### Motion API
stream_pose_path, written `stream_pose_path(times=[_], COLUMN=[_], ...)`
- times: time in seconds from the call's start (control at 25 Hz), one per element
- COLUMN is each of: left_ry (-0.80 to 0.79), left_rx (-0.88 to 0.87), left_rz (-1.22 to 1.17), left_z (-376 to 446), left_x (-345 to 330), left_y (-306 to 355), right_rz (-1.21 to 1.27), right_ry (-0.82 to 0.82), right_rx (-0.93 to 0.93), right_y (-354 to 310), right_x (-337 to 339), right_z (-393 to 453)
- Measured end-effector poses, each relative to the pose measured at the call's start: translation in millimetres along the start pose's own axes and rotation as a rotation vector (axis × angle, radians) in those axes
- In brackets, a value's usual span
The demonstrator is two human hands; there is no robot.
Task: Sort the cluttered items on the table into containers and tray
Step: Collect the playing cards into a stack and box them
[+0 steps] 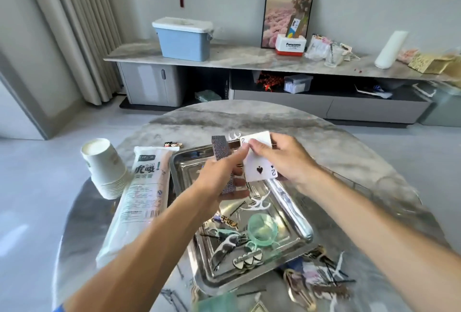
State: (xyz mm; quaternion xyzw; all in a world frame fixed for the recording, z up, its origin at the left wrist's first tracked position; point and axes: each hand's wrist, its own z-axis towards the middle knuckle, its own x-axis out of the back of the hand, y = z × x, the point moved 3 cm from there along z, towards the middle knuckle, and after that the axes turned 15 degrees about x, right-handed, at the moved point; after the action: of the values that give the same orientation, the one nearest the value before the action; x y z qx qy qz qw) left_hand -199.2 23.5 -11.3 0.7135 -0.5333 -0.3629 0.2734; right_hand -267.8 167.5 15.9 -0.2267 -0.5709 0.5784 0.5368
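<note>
Left hand [219,177] is gripping the card deck [222,159], right hand [282,159] is pinching a two of spades [259,162], both over the tray's [296,202] far end.

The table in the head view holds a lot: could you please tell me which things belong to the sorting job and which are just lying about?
Part of the job:
- deck of cards, gripped by left hand
- two of spades, pinched by right hand
- steel tray
- hair clips beside it

Just lying about:
- blue bin
- framed picture
</note>
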Motion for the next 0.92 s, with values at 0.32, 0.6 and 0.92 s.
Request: stream_pose_path(times=[0.32, 0.6, 0.92], left_ry=[-0.276, -0.235, -0.155], left_rx=[0.105, 0.016, -0.113], left_rz=[-0.175, 0.095, 0.262], left_z=[-48.5, -66.3, -67.3], left_x=[-9.3, -38.5, -46.9], left_y=[-29.4, -58.5, -80.0], right_rz=[-0.270, -0.054, 0.073], right_ry=[-0.036, 0.265, 0.247], right_rx=[0.261, 0.172, 0.053], right_y=[-31.3, -21.5, -7.0], right_x=[-32.6, 1.7, 8.1], right_z=[-62.6, -119.3, -146.9])
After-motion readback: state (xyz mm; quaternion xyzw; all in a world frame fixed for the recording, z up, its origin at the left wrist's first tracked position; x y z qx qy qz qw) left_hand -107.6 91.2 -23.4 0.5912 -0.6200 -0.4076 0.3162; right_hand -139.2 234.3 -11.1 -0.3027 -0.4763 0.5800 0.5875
